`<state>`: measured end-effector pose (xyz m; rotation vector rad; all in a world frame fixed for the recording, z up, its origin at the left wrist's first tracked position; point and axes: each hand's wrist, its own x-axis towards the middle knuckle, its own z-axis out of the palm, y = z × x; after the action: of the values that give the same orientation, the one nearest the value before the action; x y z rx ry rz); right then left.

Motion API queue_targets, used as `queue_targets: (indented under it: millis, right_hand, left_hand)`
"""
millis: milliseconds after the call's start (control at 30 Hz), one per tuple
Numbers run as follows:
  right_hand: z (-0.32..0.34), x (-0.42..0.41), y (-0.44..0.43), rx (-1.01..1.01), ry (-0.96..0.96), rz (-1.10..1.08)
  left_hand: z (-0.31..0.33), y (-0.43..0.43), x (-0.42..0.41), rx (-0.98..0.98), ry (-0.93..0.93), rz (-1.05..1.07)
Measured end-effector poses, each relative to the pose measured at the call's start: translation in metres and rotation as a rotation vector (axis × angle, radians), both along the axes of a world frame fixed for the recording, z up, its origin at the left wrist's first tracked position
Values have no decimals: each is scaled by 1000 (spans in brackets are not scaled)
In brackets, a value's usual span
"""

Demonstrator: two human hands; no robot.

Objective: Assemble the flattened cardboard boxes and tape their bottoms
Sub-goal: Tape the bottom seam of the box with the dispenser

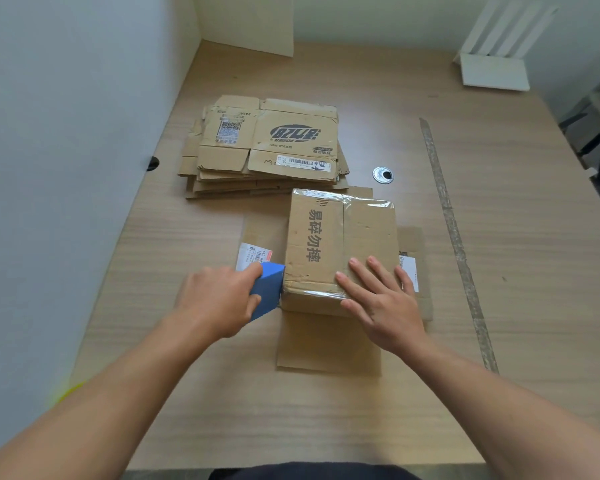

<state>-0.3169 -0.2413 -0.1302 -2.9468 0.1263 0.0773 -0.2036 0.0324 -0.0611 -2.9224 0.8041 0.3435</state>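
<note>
An assembled cardboard box (326, 237) stands bottom-up in the middle of the table, its flaps spread flat around it and clear tape shining along its far and near edges. My right hand (378, 299) presses flat on the box's near right corner with straight fingers. My left hand (219, 299) grips a blue tape dispenser (267, 289) held against the box's near left corner. A stack of flattened cardboard boxes (264, 147) lies behind, toward the left.
A wooden table (499, 237) carries a long strip of tape (454, 237) stuck along its right side and a round metal cable grommet (382, 174). A white rack (496, 60) stands at the far right. A white wall (49, 133) borders the left.
</note>
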Motion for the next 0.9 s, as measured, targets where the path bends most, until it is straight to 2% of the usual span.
queue_targets:
  millis: [167,333,533,700,833,900]
  right_hand:
    - [1,1,2,23,-21,-4]
    - [6,2,4,-1,-179,54]
    - [5,4,6,33,-34,35]
    - [5,3,4,26,-13,46]
    - [4,6,-1,25,61,59]
    - [7,4,-3,105,21,34]
  left_hand:
    - [-28,13,-27,-98,-40,178]
    - [-52,43,-30,-197,-36,373]
    - [-74,62,-26,-137,23,482]
    - [-87,60,-32,-175,100,555]
    - [-76,55,-27,-131,160,596]
    - [-61,49,-23,-178,113,625]
